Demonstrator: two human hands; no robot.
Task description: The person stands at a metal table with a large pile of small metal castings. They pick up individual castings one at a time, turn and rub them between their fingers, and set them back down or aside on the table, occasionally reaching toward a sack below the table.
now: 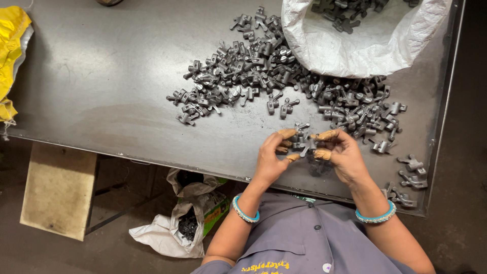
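A yellow sack (11, 56) is lying at the far left edge of the grey metal table (101, 86), and below the table's near edge a white bag (170, 231) of dark pieces is slumping on the floor. Further right, a wide pile of small grey metal castings (243, 71) is spreading across the tabletop toward a white sack (365, 43) that is sitting open at the far right with more castings inside. Near the table's near edge, the left hand (271, 160) is curling its fingers partly shut around one side of a small grey metal part (303, 139), while the right hand (342, 155) is pinching the other side with bent fingertips. A few loose castings (412, 172) are resting at the near right corner.
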